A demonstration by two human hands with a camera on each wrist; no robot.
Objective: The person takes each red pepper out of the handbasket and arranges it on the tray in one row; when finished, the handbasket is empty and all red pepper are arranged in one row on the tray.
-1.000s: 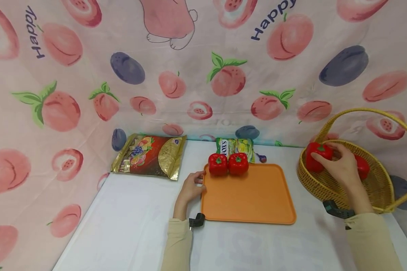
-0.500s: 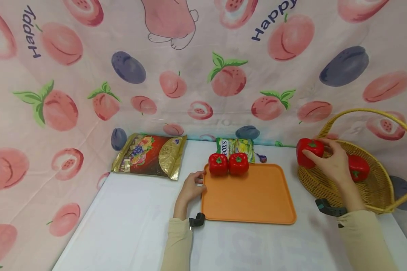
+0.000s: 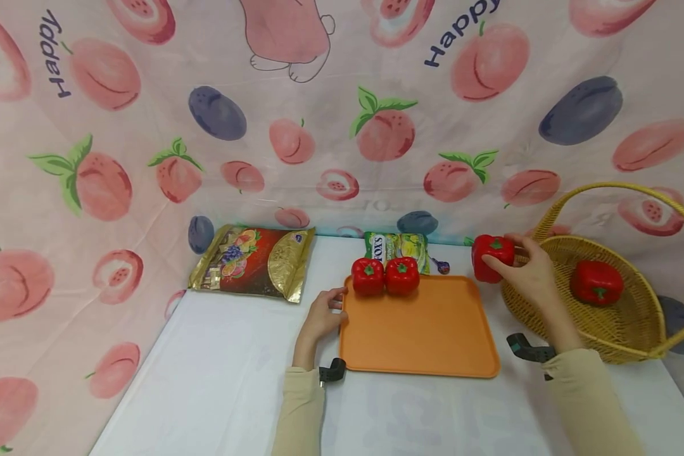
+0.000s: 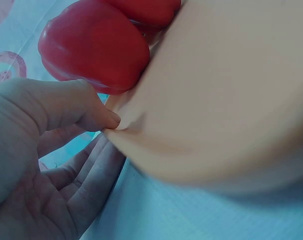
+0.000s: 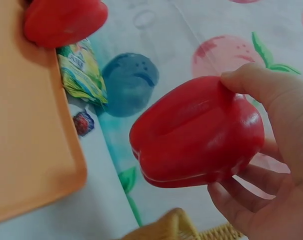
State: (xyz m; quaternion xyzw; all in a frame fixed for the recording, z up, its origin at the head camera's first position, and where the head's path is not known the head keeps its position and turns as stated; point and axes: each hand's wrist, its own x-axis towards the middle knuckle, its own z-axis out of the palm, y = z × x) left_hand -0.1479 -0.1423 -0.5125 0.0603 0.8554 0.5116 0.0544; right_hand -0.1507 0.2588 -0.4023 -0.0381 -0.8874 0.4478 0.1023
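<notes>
My right hand (image 3: 527,271) holds a red bell pepper (image 3: 492,258) in the air between the basket and the tray. In the right wrist view, thumb and fingers grip this bell pepper (image 5: 196,132) from opposite sides. My left hand (image 3: 322,316) pinches the left rim of the orange tray (image 3: 418,335). The left wrist view shows its thumb over the rim and its fingers beneath. Two red bell peppers (image 3: 367,277) stand side by side at the tray's back left corner. One more red bell pepper (image 3: 597,282) lies in the wicker basket (image 3: 633,339) at the right.
A gold and red bag (image 3: 251,261) lies at the back left of the white table (image 3: 216,373). Behind the tray are a green Fox's packet (image 3: 407,247) and a small wrapped candy (image 3: 442,266). The basket's tall handle (image 3: 621,185) arches above it. A fruit-print cloth hangs behind.
My right hand has lifted a bell pepper out of the basket and carried it left toward the tray. The left hand has stayed at the tray's rim.
</notes>
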